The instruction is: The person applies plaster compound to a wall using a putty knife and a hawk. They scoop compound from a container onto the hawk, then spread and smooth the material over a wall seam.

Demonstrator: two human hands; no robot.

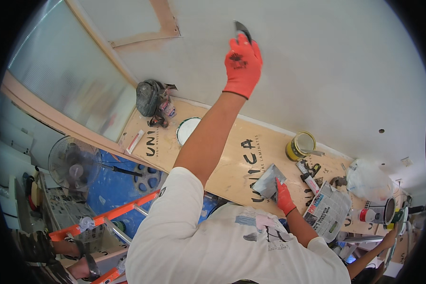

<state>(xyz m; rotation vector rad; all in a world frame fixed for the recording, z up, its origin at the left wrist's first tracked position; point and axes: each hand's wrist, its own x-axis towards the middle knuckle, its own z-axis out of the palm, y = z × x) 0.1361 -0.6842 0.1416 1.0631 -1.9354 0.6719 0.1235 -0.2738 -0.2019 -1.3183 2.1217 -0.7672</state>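
Observation:
My left hand (244, 66), in a red glove, reaches up to the pale wall (312, 71). Its fingers close around a dark scraper (244, 31), whose blade is at the wall surface. Lower down, my right hand (285, 198), in a matching glove, grips a broad metal putty blade (270, 182) above the printed wooden board. The blade's face is smeared grey, and its handle is hidden by the fingers. Beyond it stands an open yellow tin (300, 146) with a flat tool across its rim. A white round lid or tub (188, 130) is partly covered by my left forearm.
A dark bag (149, 97) sits against the wall on the board (222, 156). To the right lie newspaper (329, 210), a tube (311, 183) and a plastic bag (370, 179). An orange ladder (104, 218) and a fan (75, 165) stand left. Another person's arm (376, 248) shows lower right.

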